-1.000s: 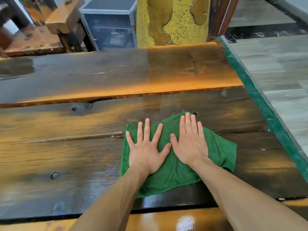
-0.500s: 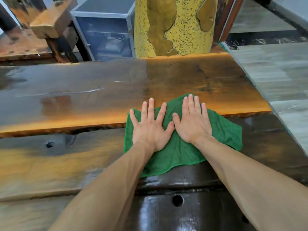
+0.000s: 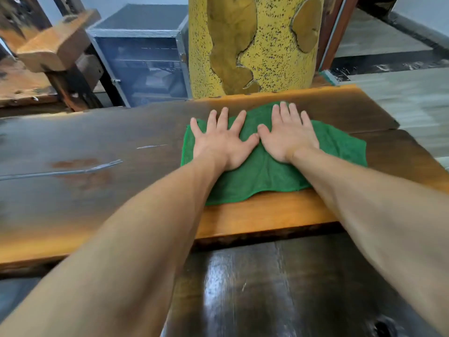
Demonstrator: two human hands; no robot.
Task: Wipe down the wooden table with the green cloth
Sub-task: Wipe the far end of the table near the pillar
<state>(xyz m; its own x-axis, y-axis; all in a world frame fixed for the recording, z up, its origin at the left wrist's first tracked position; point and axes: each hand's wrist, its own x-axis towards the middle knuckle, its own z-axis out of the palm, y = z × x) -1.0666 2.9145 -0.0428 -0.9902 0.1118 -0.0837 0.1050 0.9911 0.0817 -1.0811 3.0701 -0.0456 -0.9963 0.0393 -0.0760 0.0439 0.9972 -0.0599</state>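
Observation:
The green cloth (image 3: 264, 173) lies spread flat on the far plank of the dark wooden table (image 3: 97, 152), close to its back edge. My left hand (image 3: 222, 142) presses flat on the cloth's left half, fingers spread. My right hand (image 3: 289, 135) presses flat on its right half, thumb nearly touching the left thumb. Both arms are stretched forward. The table's surface is glossy, with wet streaks to the left of the cloth.
A yellow speckled pillar (image 3: 255, 45) stands right behind the table's far edge. A grey metal-framed cabinet (image 3: 145, 57) and wooden furniture (image 3: 53, 45) stand at the back left. Grey floor (image 3: 413, 98) lies beyond the table's right edge.
Both hands have pushed the cloth away from me, from the near plank across onto the far plank, up to the table's back edge.

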